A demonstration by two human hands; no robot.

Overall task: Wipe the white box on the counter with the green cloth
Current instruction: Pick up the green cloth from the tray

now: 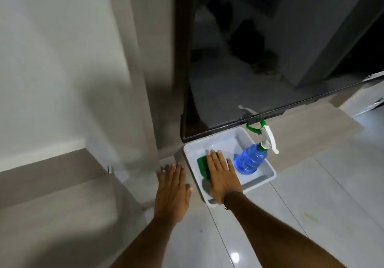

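While the white box (268,179) sits on glossy pale floor tiles (311,215) at five o'clock, the green cloth (202,164) inside is pressed flat under the right hand (222,176), fingers spread. A blue spray bottle (251,159) lies in the box at three o'clock of the cloth. The left hand (171,190) is laid open on the floor beside the box's nine o'clock edge. A dark glass door (270,59) borders the box at twelve o'clock.

Both my forearms are bare, with no sleeves reaching into sight. My left hand (172,190) carries no ring or band. Around the wrist of my right hand (223,176) sits a thin dark cord bracelet (225,205), a small knot or bead hanging at its underside.
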